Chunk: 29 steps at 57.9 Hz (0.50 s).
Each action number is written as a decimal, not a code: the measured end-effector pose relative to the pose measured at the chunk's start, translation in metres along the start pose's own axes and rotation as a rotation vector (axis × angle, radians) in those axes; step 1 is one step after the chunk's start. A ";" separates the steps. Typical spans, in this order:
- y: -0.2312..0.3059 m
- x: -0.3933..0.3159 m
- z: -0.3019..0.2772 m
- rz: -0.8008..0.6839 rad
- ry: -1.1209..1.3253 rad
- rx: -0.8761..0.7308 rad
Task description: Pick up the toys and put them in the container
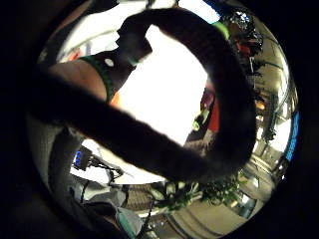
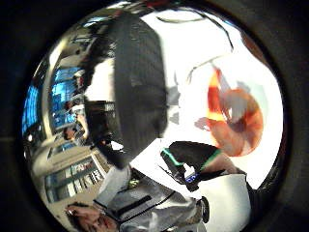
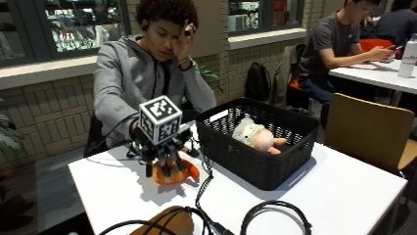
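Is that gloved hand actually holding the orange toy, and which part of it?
It cannot be told. The gloved right hand is right over the orange toy on the white table, fingers pointing down, but they hide any contact.

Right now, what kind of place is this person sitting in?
Probably a shared indoor common area, like a campus lounge or cafeteria: brick walls with large windows, a white table with a wooden chair, and a second table where others sit.

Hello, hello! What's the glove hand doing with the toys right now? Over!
Right hand down on the orange toy, fingers around it, toy on the table. Doll already in the black basket. Nothing blocking the basket.
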<state>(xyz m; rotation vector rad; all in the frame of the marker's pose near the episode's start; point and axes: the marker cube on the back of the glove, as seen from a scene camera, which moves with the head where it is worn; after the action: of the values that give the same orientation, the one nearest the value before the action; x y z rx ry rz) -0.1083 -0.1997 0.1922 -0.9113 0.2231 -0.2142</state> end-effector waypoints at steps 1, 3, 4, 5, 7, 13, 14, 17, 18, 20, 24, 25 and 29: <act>-0.002 0.004 0.007 0.010 0.005 -0.024; -0.003 0.007 0.022 0.022 0.007 -0.067; -0.002 0.008 0.031 0.024 0.004 -0.084; -0.002 0.008 0.039 0.026 -0.001 -0.098; -0.002 0.007 0.053 0.029 -0.014 -0.115; -0.011 0.005 0.070 0.027 -0.004 -0.044; -0.011 0.003 0.071 0.028 0.007 -0.025; -0.013 0.003 0.067 0.035 0.025 0.019; -0.014 0.003 0.065 0.039 0.030 0.030; -0.016 0.005 0.060 0.048 0.047 0.047; -0.018 0.008 0.055 0.051 0.065 0.070; -0.018 0.008 0.056 0.050 0.065 0.077; -0.014 0.009 0.058 0.041 0.069 0.095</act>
<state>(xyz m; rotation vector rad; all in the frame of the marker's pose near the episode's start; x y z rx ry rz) -0.0844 -0.1666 0.2368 -0.8051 0.2928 -0.2169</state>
